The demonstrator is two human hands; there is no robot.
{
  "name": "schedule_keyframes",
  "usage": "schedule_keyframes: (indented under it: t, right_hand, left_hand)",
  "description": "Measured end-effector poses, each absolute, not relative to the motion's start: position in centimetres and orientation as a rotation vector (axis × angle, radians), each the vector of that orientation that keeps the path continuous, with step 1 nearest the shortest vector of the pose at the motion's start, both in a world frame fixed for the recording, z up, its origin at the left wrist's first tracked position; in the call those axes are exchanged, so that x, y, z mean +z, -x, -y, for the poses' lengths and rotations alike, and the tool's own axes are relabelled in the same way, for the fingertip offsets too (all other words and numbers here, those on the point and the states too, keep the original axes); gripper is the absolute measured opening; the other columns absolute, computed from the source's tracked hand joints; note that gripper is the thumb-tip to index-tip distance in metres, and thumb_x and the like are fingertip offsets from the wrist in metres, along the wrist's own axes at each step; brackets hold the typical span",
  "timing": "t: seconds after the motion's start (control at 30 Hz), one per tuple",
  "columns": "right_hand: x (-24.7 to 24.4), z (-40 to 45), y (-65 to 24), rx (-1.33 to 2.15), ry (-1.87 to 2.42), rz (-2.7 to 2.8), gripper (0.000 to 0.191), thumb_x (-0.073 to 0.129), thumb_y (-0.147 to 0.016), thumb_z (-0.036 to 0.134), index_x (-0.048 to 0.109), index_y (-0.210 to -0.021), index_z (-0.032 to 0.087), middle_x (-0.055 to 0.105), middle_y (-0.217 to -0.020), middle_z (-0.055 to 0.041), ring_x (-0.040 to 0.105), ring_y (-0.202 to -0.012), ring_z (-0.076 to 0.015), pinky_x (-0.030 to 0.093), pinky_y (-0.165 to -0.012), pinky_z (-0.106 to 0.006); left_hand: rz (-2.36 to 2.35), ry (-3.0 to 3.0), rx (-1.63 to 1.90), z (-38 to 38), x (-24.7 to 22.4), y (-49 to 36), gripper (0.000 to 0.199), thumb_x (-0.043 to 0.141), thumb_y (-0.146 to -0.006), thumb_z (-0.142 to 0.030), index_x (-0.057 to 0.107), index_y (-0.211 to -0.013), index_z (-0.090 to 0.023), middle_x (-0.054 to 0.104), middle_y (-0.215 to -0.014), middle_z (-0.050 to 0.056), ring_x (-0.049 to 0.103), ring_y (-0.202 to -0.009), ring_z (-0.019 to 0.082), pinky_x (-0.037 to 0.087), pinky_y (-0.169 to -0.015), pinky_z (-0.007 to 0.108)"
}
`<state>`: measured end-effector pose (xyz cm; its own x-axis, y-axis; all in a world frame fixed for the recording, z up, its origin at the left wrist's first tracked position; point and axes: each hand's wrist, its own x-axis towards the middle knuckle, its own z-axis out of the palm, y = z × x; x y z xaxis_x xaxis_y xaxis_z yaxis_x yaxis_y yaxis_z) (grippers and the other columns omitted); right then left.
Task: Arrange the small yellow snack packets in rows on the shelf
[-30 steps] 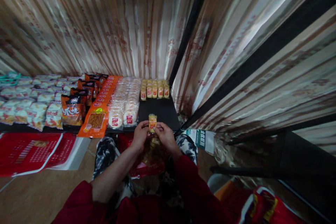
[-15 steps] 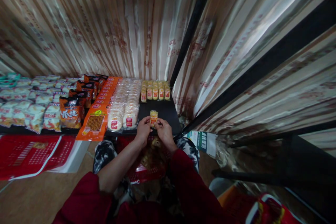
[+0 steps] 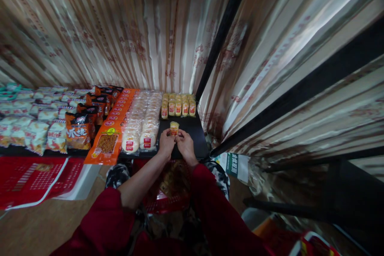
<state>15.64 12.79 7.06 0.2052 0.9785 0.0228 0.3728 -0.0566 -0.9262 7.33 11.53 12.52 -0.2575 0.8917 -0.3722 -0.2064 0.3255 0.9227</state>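
Note:
A small yellow packet (image 3: 174, 128) with a red label is held upright over the black shelf (image 3: 195, 132). My left hand (image 3: 167, 143) grips its left side, and my right hand (image 3: 185, 145) pinches its right side. Behind it, several matching yellow packets (image 3: 178, 108) stand in short rows against the curtain. To the left are two rows of round white packaged cakes (image 3: 149, 140). Beyond those lie overlapping orange packs (image 3: 106, 144) of brown sticks.
Orange and black bags (image 3: 78, 130) and white snack bags (image 3: 57, 134) fill the shelf's left part. A black pole (image 3: 222, 28) rises at its right corner. Below are a red bag (image 3: 36, 176) at left and a red basket (image 3: 168, 204) between my knees.
Both hands have moved slightly forward with the yellow packet, nearer to the rows of matching packets. The camera view has shifted slightly.

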Motion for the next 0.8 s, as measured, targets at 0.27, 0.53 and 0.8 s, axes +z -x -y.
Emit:
schedule_keyframes:
  t: [0.27,0.53,0.8]
  right_hand:
    - [7.1,-14.7,-15.1,0.898,1.505,1.243,0.034,0.048,-0.072,0.014,0.051,-0.105,0.019,0.063,-0.100,-0.0055,0.064,-0.080,-0.0128,0.053,-0.074,-0.026]
    - [7.1,-16.4,-14.5,0.881,1.476,1.166,0.025,0.049,-0.071,0.013,0.049,-0.096,0.019,0.063,-0.098,-0.0070,0.063,-0.082,-0.0133,0.052,-0.078,-0.028]
    - [6.0,-18.5,-14.5,0.863,1.447,1.196,0.032,0.047,-0.071,0.012,0.050,-0.102,0.019,0.064,-0.101,-0.0067,0.063,-0.086,-0.0137,0.051,-0.081,-0.029]
  left_hand:
    - [-1.458,-0.724,1.234,-13.3,11.8,-7.7,0.038,0.051,-0.071,-0.002,0.052,-0.107,-0.013,0.060,-0.109,0.011,0.059,-0.086,0.014,0.046,-0.074,0.023]
    - [-1.475,-0.769,1.259,-14.8,12.3,-8.0,0.041,0.052,-0.068,0.001,0.054,-0.105,-0.014,0.063,-0.105,0.010,0.060,-0.087,0.014,0.044,-0.078,0.022]
    - [-1.477,-0.795,1.241,-16.6,11.8,-8.0,0.049,0.054,-0.066,0.000,0.053,-0.112,-0.015,0.062,-0.110,0.009,0.058,-0.097,0.016,0.042,-0.084,0.023]
